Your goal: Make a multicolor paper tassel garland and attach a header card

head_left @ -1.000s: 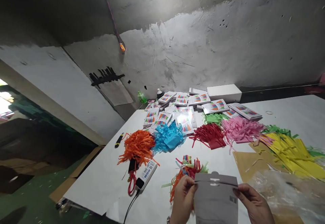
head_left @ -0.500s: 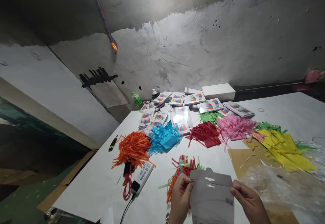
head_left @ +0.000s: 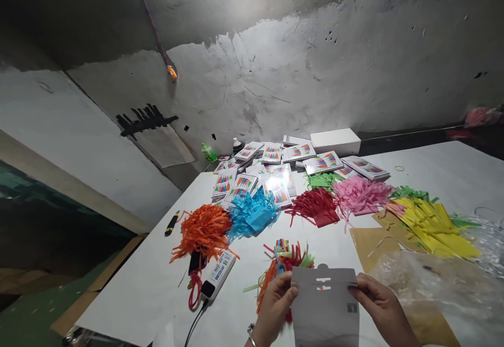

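Note:
A flat greyish card packet (head_left: 325, 313) with a flap and two hang slots faces me at the lower middle. My left hand (head_left: 273, 305) is closed on its upper left edge, thumb on the near face. On the upper right edge, my right hand (head_left: 378, 304) pinches it the same way. Behind the packet and left hand lies a mixed-colour tassel bundle (head_left: 289, 256), partly hidden. A small dark square mark shows on the packet's right side.
Orange (head_left: 205, 229), blue (head_left: 254, 213), red (head_left: 316, 206), pink (head_left: 364, 195) and yellow (head_left: 429, 226) tissue tassels cross the table. Printed packets (head_left: 275, 187) pile up behind, beside a white box (head_left: 334, 140). A power bank (head_left: 218, 273), a cutter (head_left: 172, 223) and clear plastic (head_left: 425, 284) lie around.
My right hand has come slightly left and its fingers now reach further behind the packet's edge. The packet's top flap looks more folded toward me. The view has shifted slightly.

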Tool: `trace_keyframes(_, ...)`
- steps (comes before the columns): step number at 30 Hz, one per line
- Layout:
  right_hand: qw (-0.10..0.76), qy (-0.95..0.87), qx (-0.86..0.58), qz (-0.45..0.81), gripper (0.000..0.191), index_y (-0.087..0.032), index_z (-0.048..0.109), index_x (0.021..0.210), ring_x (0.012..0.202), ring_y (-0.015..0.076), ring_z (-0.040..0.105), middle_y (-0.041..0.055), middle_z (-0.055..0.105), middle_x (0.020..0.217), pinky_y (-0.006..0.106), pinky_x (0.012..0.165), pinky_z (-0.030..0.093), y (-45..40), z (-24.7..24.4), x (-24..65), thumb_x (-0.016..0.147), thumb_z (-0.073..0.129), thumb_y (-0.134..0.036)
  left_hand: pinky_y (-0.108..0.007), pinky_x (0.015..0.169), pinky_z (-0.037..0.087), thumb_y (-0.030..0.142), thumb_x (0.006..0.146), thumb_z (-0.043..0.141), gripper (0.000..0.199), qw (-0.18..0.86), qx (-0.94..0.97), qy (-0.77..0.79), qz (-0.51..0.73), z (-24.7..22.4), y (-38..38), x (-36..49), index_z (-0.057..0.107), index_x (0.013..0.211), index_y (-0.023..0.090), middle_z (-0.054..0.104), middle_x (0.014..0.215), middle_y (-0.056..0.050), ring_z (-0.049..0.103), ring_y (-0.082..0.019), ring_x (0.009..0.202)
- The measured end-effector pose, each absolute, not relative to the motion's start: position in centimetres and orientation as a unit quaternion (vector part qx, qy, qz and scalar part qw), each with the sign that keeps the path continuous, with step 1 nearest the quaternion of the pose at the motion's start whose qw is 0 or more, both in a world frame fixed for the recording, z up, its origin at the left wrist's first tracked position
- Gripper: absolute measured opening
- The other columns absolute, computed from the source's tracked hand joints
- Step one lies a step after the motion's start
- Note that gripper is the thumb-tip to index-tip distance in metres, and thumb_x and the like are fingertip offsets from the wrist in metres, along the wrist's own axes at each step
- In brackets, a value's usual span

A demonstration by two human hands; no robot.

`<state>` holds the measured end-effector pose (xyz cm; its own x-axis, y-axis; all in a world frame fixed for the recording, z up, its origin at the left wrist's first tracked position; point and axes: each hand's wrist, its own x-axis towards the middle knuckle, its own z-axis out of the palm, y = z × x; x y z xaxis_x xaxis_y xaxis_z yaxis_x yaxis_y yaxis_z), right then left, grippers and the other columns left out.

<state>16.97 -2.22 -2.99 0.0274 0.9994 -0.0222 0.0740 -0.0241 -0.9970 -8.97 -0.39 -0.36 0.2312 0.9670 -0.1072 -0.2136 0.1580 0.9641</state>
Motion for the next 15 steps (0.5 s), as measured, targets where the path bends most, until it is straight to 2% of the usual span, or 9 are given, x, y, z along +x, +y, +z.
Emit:
trace_keyframes(2,0.474,-0.49,-0.504,0.53,0.021,-0.038,0.071,0.09,0.084,0.0282,0.063,0.0007,0.067,0.084,0.041,0.077,0.053,-2.1,-2.0,17.0,0.075,0.067,-0.052,-0.031,0.074,0.046,0.047,0.08,0.073,0.031,0.643,0.473,0.412,0.44,0.1,-0.3,-9.0,0.07,0.087,0.016,0.067,0.077,-0.005,0.06,-0.02,0.076)
trace_keyframes(4,0.451,-0.498,-0.471,0.572,0.036,-0.043,0.065,0.113,0.097,0.0289,0.063,0.0011,0.067,0.099,0.045,0.09,0.052,-1.7,-1.0,17.0,0.077,0.066,-0.048,-0.03,0.073,0.046,0.045,0.083,0.07,0.03,0.615,0.512,0.411,0.436,0.5,-0.1,-8.9,0.071,0.088,0.016,0.067,0.079,-0.005,0.06,-0.02,0.078)
trace_keyframes(5,0.433,-0.519,-0.456,0.579,0.036,-0.043,0.064,0.114,0.098,0.0283,0.062,0.0013,0.066,0.1,0.045,0.091,0.051,-1.5,-0.5,16.9,0.079,0.063,-0.045,-0.03,0.074,0.046,0.044,0.085,0.068,0.028,0.595,0.538,0.407,0.437,0.8,0.0,-9.0,0.071,0.089,0.017,0.066,0.082,-0.005,0.059,-0.02,0.08)
trace_keyframes(7,0.407,-0.576,-0.424,0.568,0.025,-0.041,0.07,0.104,0.089,0.0267,0.062,0.0015,0.063,0.093,0.044,0.083,0.053,-1.0,0.2,16.7,0.081,0.058,-0.04,-0.03,0.076,0.045,0.041,0.089,0.064,0.024,0.556,0.583,0.392,0.444,1.1,0.3,-9.1,0.071,0.091,0.018,0.064,0.087,-0.005,0.058,-0.02,0.084)
trace_keyframes(10,0.42,-0.632,-0.384,0.527,0.023,-0.043,0.073,0.091,0.084,0.0254,0.062,0.0011,0.061,0.088,0.044,0.077,0.053,-0.4,0.6,16.3,0.08,0.056,-0.033,-0.032,0.081,0.044,0.037,0.091,0.061,0.019,0.521,0.625,0.371,0.448,1.5,0.6,-9.7,0.071,0.091,0.021,0.061,0.092,-0.005,0.058,-0.021,0.089)
trace_keyframes(13,0.424,-0.672,-0.381,0.472,0.029,-0.047,0.072,0.091,0.088,0.0253,0.065,0.0013,0.063,0.093,0.044,0.078,0.053,-0.5,0.5,16.4,0.081,0.054,-0.025,-0.034,0.084,0.044,0.04,0.091,0.059,0.026,0.504,0.655,0.367,0.426,2.2,0.8,-10.4,0.073,0.08,0.021,0.057,0.094,-0.005,0.057,-0.023,0.093)
trace_keyframes(15,0.392,-0.725,-0.381,0.419,0.036,-0.046,0.067,0.1,0.093,0.0263,0.065,0.0031,0.063,0.102,0.044,0.078,0.054,-0.7,0.8,16.8,0.082,0.05,-0.02,-0.036,0.086,0.043,0.043,0.092,0.055,0.03,0.501,0.677,0.362,0.399,2.8,0.7,-10.6,0.072,0.081,0.02,0.057,0.099,-0.006,0.057,-0.025,0.096)
